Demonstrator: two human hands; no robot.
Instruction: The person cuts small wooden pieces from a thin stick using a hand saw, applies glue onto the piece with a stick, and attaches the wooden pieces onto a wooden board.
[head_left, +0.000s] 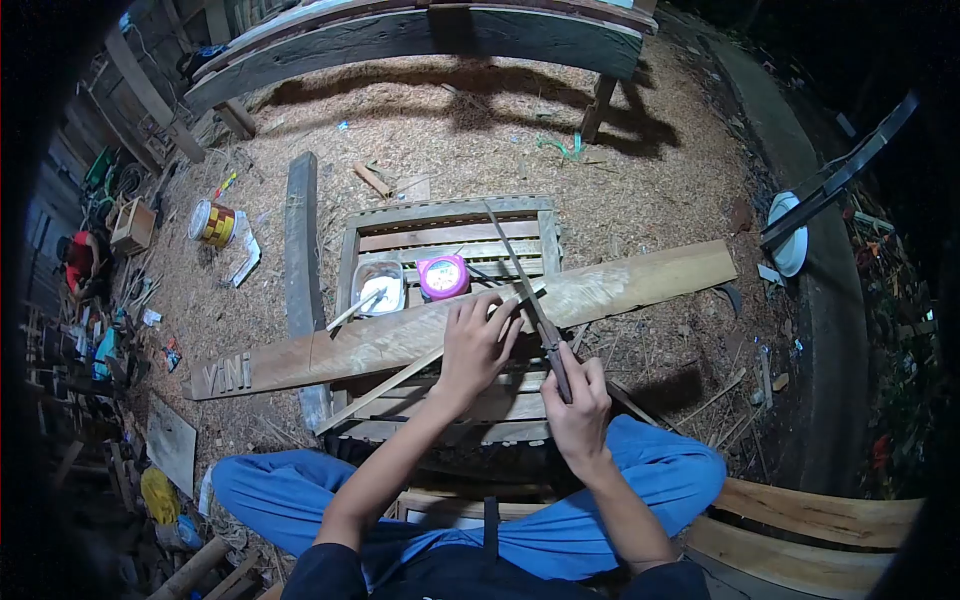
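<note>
A long wooden board (620, 285) lies across a slatted wooden stand (400, 430) in front of me, with raised letters (227, 374) at its left end. My left hand (477, 345) is closed on a thin wooden strip (385, 388), pressing it over the board. My right hand (580, 405) grips the dark handle of a long, narrow-bladed knife (520, 265). Its blade points away from me and crosses the strip's end near my left fingertips. Just beyond the board sit a pink round container (442, 276) and a white tub (381, 288) with a stick resting in it.
A thick plank (301, 240) lies left of the stand. Further off are a bucket (212, 223) and a heavy timber bench (420, 58). A white basin (788, 235) stands at right. Shavings cover the ground. Another person (82, 262) is at the far left.
</note>
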